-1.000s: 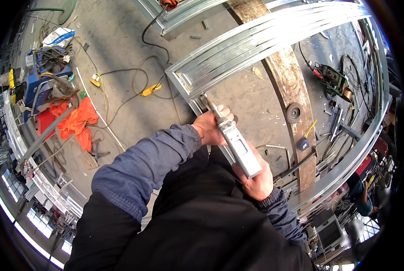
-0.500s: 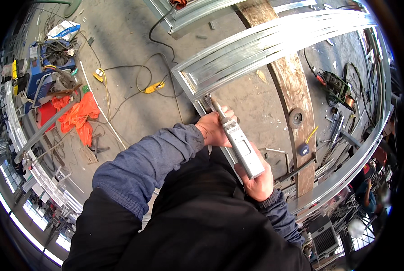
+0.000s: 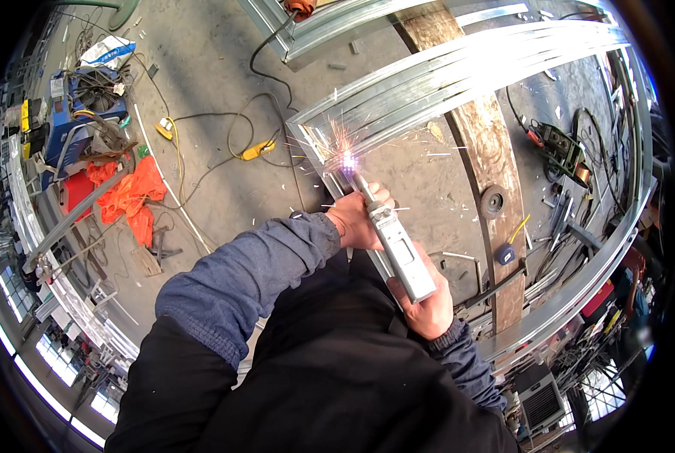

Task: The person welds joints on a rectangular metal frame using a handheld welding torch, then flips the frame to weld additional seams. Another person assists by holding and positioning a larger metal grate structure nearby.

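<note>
A silver, boxy welding gun [image 3: 407, 260] points up and slightly left, its nozzle against the corner of a metal frame [image 3: 398, 106]. Bright violet-white light and orange sparks [image 3: 346, 160] burst from the nozzle's tip, hiding the exact contact spot. My left hand [image 3: 355, 220] is closed around the gun's front part, just behind the nozzle. At the rear end my right hand [image 3: 430, 303] wraps the body from the right and below; its fingers are partly hidden. Beneath the gun, a narrow frame member runs from the corner down toward my lap.
A wooden plank [image 3: 496, 158] passes under the frame, bearing a round disc [image 3: 493, 202] and a blue tape measure [image 3: 506, 252]. Cables with a yellow connector [image 3: 258, 149] cross the floor at left. Orange cloth [image 3: 135, 190] lies by a blue machine [image 3: 73, 121]. A wire feeder [image 3: 560, 143] stands right.
Violet-white light and flying sparks have appeared at the gun's tip. Both hands keep their hold, with the gun shifted slightly down and left.
</note>
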`<state>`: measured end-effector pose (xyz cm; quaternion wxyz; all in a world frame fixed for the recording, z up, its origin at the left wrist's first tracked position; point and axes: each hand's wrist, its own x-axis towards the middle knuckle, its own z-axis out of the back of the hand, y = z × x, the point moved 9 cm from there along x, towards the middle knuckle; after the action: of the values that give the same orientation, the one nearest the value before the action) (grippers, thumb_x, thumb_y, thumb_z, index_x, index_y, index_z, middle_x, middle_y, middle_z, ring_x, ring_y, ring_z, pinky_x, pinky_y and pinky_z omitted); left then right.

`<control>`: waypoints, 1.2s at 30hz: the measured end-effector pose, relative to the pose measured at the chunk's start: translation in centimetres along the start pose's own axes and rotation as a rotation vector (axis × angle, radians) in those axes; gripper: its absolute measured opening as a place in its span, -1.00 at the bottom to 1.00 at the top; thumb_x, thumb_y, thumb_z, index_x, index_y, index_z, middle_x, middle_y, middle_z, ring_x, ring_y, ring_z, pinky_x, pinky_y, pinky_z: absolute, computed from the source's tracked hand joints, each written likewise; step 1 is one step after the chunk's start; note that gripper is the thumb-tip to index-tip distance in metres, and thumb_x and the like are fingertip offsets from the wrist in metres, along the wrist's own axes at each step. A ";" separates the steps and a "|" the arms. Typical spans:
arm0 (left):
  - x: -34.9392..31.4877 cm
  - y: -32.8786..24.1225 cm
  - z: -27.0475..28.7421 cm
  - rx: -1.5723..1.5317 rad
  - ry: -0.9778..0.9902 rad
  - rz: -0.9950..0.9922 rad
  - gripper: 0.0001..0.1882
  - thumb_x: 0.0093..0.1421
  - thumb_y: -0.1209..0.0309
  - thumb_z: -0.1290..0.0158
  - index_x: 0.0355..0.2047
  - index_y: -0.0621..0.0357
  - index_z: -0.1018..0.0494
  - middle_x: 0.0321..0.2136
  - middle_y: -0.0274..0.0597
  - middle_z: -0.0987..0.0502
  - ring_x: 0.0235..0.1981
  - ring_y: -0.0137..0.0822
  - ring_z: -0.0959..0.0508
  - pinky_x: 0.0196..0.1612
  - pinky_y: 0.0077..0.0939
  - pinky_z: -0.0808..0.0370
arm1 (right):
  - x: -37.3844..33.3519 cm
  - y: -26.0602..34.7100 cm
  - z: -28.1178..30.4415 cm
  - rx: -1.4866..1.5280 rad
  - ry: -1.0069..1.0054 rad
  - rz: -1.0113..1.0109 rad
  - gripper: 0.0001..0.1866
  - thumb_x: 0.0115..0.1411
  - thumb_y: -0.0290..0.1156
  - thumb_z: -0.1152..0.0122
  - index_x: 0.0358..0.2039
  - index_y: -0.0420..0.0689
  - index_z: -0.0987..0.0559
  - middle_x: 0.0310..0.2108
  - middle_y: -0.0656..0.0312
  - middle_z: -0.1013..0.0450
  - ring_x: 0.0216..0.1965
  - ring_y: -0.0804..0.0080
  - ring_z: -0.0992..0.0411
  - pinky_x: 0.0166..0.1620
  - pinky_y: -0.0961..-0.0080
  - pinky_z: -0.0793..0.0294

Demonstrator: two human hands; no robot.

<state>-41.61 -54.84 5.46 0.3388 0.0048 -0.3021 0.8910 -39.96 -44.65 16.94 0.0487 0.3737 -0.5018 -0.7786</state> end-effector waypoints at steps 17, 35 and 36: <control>-0.2 -0.1 -0.3 0.044 -0.004 -0.013 -0.73 -0.04 0.11 -0.16 -0.50 -0.08 -0.35 -0.51 -0.33 -0.33 -0.38 -0.25 -0.45 -0.17 -0.29 -0.36 | 0.0 0.2 -0.1 -0.006 0.005 -0.013 -0.28 0.23 -0.54 -0.40 0.40 -0.19 -0.40 0.24 -0.07 -0.52 0.23 0.03 -0.55 0.23 0.30 -0.53; -0.1 -0.2 -0.1 0.037 -0.015 -0.017 -0.72 -0.05 0.10 -0.16 -0.51 -0.09 -0.34 -0.51 -0.35 -0.30 -0.39 -0.26 -0.43 -0.19 -0.31 -0.33 | 0.0 0.2 0.0 -0.014 -0.004 -0.004 -0.28 0.22 -0.56 -0.40 0.40 -0.19 -0.39 0.15 -0.07 -0.57 0.17 0.01 -0.59 0.18 0.30 -0.57; 0.0 -0.2 -0.1 0.037 -0.018 -0.018 -0.72 -0.05 0.10 -0.16 -0.51 -0.09 -0.34 -0.51 -0.35 -0.30 -0.39 -0.27 -0.43 -0.19 -0.31 -0.33 | 0.0 0.3 0.1 -0.005 -0.006 0.001 -0.27 0.22 -0.56 -0.40 0.40 -0.19 -0.39 0.15 -0.07 -0.57 0.17 0.02 -0.59 0.18 0.30 -0.57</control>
<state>-41.46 -54.72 5.50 0.3440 0.0218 -0.2883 0.8933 -40.09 -44.75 17.16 0.0485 0.3713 -0.5000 -0.7809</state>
